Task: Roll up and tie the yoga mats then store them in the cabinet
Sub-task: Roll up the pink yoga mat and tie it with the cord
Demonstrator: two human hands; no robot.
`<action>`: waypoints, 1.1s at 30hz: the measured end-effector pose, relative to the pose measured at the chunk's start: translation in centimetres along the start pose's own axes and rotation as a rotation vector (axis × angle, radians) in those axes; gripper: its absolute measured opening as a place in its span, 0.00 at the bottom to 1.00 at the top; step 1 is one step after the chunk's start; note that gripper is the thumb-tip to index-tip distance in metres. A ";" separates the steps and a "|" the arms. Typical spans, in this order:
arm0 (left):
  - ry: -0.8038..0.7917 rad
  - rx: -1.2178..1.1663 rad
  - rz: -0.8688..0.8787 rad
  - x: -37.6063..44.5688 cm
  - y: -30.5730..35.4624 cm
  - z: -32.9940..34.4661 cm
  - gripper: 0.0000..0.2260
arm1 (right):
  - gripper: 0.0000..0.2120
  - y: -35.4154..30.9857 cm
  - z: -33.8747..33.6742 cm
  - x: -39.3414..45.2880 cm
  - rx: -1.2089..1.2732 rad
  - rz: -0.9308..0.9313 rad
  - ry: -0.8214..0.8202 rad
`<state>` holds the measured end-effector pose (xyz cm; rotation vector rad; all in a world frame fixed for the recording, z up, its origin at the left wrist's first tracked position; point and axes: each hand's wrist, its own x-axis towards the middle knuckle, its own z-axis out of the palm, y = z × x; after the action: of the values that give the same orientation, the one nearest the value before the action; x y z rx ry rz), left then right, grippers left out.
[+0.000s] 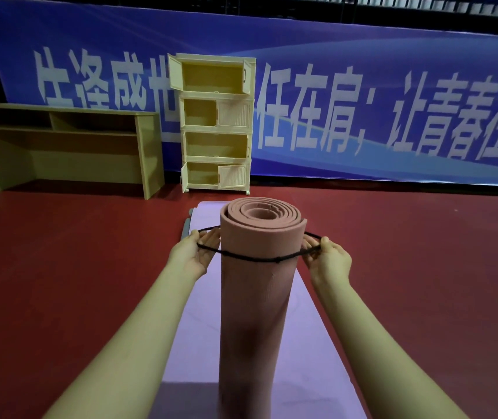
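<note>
Both the left hand [194,255] and right hand [326,255] hold the band [253,257] stretched around the upright roll [257,282]; a slip could snap it off or topple the roll.

Sports hall: red court floor [60,267], banner [362,86].

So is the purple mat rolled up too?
No, the purple mat lies flat on the red floor, under the upright rolled pink mat.
</note>
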<state>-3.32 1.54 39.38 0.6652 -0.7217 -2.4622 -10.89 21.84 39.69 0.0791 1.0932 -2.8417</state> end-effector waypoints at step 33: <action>0.024 0.558 0.022 4.7 -9.7 -11.9 0.11 | 0.06 8.9 -14.3 2.0 -0.311 0.471 0.014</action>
<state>-3.15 1.85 23.37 0.8727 -1.4189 -2.2266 -11.75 24.68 22.98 0.2901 1.3022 -2.2396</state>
